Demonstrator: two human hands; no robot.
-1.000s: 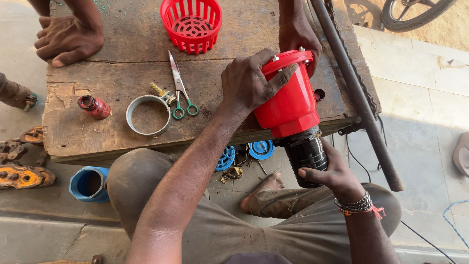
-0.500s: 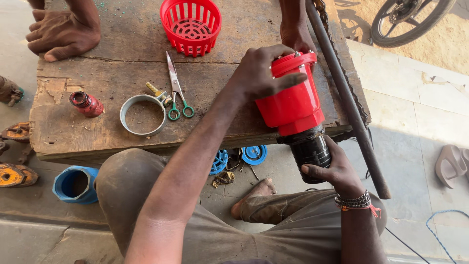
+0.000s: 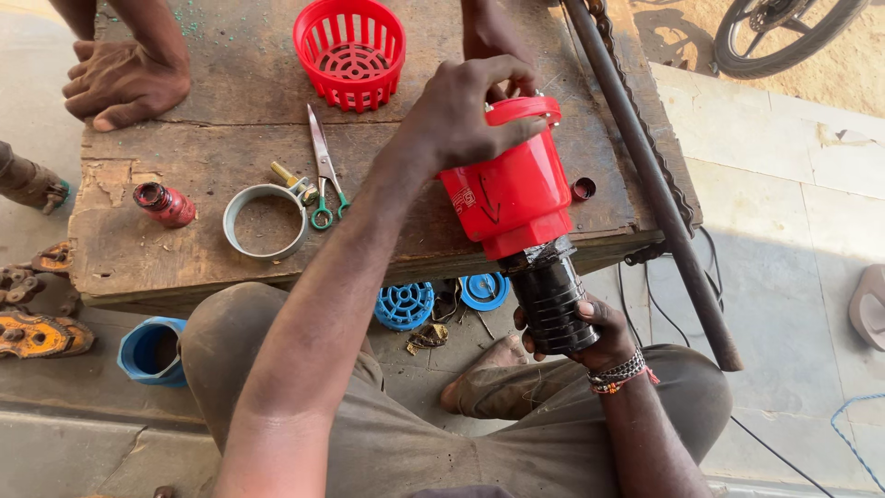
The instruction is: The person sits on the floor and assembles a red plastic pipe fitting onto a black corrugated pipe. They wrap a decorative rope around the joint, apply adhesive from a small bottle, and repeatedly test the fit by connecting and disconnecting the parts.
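My left hand (image 3: 461, 115) grips the top of a red plastic valve body (image 3: 512, 189) that leans on the near edge of a worn wooden table (image 3: 221, 249). My right hand (image 3: 590, 332) holds the black threaded pipe piece (image 3: 551, 293) joined to the valve's lower end, below the table edge. Both hands are closed around the assembly, which tilts toward me.
A red strainer basket (image 3: 350, 51), scissors (image 3: 323, 171), a metal clamp ring (image 3: 265, 221) and a small red tube (image 3: 164, 203) lie on the table. Another person's hands (image 3: 124, 83) rest at its far side. A long metal bar (image 3: 650, 175) crosses at the right. Blue fittings (image 3: 406, 304) lie on the floor.
The valve assembly has shifted slightly and my left hand has turned around its top. My right hand keeps hold of the black piece.
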